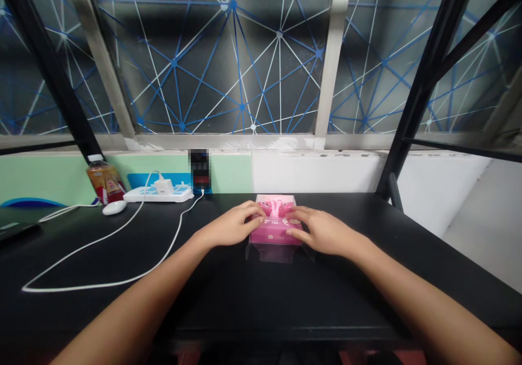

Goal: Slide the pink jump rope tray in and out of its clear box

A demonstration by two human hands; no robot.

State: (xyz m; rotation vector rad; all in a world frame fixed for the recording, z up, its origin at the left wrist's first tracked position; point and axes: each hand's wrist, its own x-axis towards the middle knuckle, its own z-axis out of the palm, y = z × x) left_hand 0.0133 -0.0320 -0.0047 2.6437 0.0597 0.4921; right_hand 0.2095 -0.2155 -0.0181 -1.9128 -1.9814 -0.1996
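Observation:
A small pink box [276, 237] sits on the black desk in front of me, with a clear plastic casing about it. Inside its upper part shows a pink item with two eye-like marks and a pale pink middle; its kind I cannot make out. At the near side, clear plastic flaps [279, 253] lie out over the desk. My left hand [234, 224] is on the box's left side, fingers and thumb bent over its edge. From the right, my right hand [322, 230] grips it, fingers on the upper part and thumb at the front face.
A white power strip [159, 193] with a charger [163, 186] stands at the back left. Near it are a drink bottle [105, 180], a white oval object [115, 208] and a blurred-out dark item [199, 169]. A white cable [101, 286] loops over the desk [285, 299]. Black frame posts [411, 104] rise at both sides.

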